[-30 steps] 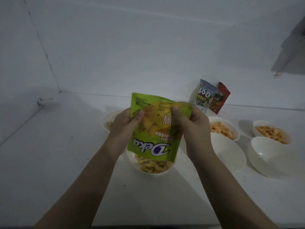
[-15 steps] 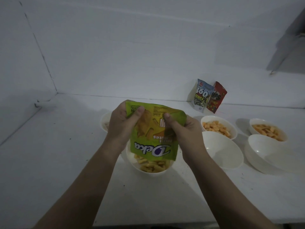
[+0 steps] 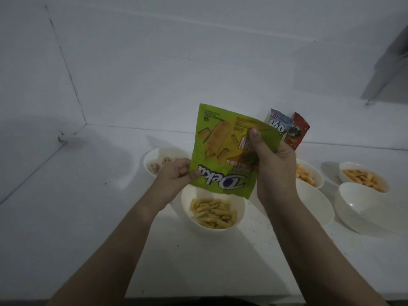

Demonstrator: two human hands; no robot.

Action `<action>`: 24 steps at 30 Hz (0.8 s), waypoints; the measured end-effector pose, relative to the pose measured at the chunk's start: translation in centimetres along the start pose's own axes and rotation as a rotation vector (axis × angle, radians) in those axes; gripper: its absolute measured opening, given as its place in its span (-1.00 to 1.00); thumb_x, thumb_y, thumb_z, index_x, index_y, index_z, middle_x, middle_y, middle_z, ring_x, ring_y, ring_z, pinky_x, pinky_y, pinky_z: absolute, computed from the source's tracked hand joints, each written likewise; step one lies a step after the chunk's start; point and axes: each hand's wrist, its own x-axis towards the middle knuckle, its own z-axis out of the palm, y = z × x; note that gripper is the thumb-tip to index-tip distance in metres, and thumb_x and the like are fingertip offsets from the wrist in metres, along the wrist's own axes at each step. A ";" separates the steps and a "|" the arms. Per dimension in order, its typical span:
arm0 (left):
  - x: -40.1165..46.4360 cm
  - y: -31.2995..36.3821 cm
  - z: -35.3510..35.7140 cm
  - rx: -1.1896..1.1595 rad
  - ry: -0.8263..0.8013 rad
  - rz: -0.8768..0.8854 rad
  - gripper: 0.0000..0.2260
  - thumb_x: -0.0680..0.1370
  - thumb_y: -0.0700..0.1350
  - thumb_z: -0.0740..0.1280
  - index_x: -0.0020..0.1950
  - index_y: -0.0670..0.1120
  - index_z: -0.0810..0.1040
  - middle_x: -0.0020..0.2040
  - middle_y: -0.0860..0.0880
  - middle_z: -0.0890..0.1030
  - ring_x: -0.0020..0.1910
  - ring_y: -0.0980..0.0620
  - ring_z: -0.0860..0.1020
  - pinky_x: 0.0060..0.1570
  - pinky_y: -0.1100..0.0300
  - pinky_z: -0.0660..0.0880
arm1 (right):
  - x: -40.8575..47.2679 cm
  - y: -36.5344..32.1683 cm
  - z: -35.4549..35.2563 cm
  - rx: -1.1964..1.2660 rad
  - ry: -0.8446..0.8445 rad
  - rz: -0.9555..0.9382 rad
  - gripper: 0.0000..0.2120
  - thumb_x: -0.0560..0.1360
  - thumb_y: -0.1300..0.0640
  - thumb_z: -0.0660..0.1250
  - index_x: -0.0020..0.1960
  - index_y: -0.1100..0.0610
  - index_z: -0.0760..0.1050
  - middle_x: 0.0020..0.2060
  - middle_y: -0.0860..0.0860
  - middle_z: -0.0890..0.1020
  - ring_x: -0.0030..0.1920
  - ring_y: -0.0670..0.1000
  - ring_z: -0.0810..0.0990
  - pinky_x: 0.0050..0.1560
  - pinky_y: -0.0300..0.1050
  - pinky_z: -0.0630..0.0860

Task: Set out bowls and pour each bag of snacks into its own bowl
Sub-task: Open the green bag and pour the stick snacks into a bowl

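I hold a green Deka snack bag (image 3: 223,149) upside down above a white bowl (image 3: 187,208) filled with yellow stick snacks (image 3: 213,213). My left hand (image 3: 176,175) pinches the bag's lower left edge. My right hand (image 3: 273,164) grips its right side, thumb on the front. The bag looks flat. A blue bag (image 3: 279,123) and a red bag (image 3: 298,132) stand against the back wall behind my right hand.
A bowl with pale snacks (image 3: 159,162) sits at the back left. To the right are two bowls of orange snacks (image 3: 309,175) (image 3: 364,177) and two bare white bowls (image 3: 320,204) (image 3: 366,208). White walls close the back and left. The counter's front edge runs along the bottom.
The bag has risen and flattened out. My left hand slid from the bag's top corner down to its lower left edge. The bowl's contents are now uncovered.
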 end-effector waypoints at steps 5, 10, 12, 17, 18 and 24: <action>-1.1 -0.2 -2.0 0.036 -0.027 -0.008 -0.95 0.54 -0.24 0.37 -0.03 -0.13 0.56 -0.02 -0.10 0.72 0.00 -0.04 0.68 0.02 0.12 0.59 | -1.3 0.8 1.4 -0.018 0.004 -0.020 -0.89 0.55 0.19 0.37 -0.09 0.20 0.64 -0.30 -0.02 0.73 -0.27 -0.04 0.71 -0.31 -0.17 0.61; -0.5 2.6 -2.9 -0.020 0.000 0.068 -0.84 0.55 -0.22 0.36 0.11 -0.06 0.56 0.00 0.02 0.71 0.02 0.04 0.65 0.02 0.13 0.58 | -2.0 1.1 1.6 -0.172 -0.004 -0.113 -0.89 0.54 0.14 0.39 -0.12 0.11 0.66 -0.29 -0.03 0.73 -0.22 0.01 0.72 -0.18 -0.03 0.67; 0.0 3.7 -2.8 -0.062 0.043 0.112 -0.87 0.58 -0.27 0.31 0.04 -0.08 0.58 -0.10 0.07 0.71 -0.08 0.11 0.65 -0.08 0.20 0.58 | -2.5 1.6 1.7 -0.189 -0.011 -0.116 -0.89 0.54 0.12 0.39 -0.12 0.10 0.66 -0.27 -0.03 0.74 -0.21 -0.01 0.73 -0.21 -0.09 0.66; 0.5 4.2 -2.0 -0.245 0.138 0.105 -0.90 0.61 -0.26 0.26 -0.06 -0.11 0.52 -0.15 0.03 0.68 -0.15 0.06 0.63 -0.14 0.03 0.56 | -3.2 2.8 0.4 -0.350 -0.142 -0.083 -0.77 0.48 0.10 0.45 0.13 0.07 0.59 -0.04 -0.03 0.73 -0.03 -0.04 0.72 -0.10 -0.09 0.66; 0.6 4.2 -1.6 -0.313 0.153 0.082 -0.89 0.62 -0.26 0.24 -0.07 -0.10 0.49 -0.13 0.01 0.67 -0.14 0.05 0.62 -0.14 -0.01 0.56 | -3.3 3.3 -0.2 -0.485 -0.186 -0.060 -0.72 0.47 0.07 0.48 0.16 0.03 0.58 -0.02 -0.06 0.72 0.00 -0.05 0.70 -0.04 -0.03 0.66; 2.0 3.3 2.8 -0.534 0.070 -0.049 -0.83 0.64 -0.27 0.19 -0.13 -0.10 0.42 -0.06 -0.09 0.60 -0.08 -0.03 0.59 -0.13 -0.04 0.62 | -4.1 3.8 -5.6 -0.424 0.098 0.101 -0.81 0.42 0.07 0.51 0.01 0.09 0.67 -0.15 -0.01 0.75 -0.05 0.05 0.71 0.08 0.12 0.63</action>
